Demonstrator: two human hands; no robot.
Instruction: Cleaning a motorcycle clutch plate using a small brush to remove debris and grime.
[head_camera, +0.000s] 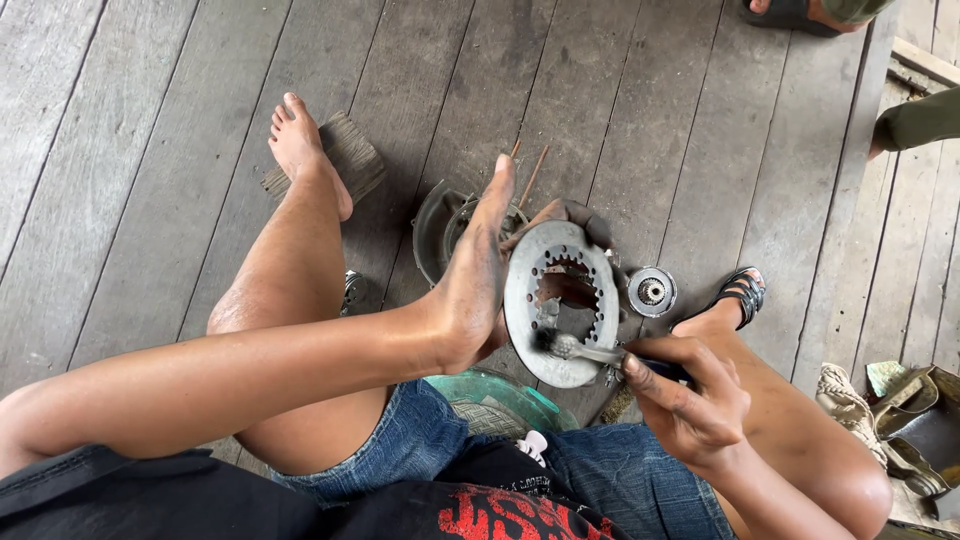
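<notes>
Weathered grey plank floor (150, 110), outdoors-looking. Left hand (470, 290), grip clamped on a toothed metal ring plate (525, 290) held upright above the knees. Right hand (690, 400), grip pinching a small brush (590, 352) against the plate's lower rim. Round bearing part (652, 291) on boards nearby.

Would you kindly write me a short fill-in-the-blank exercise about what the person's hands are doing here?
1. The left hand holds a round metal ring plate with a toothed ____ edge.
2. The right hand holds a small ____ against the plate.
3. The person sits over a floor made of ____ planks.

Missing words: inner; brush; wooden
</notes>
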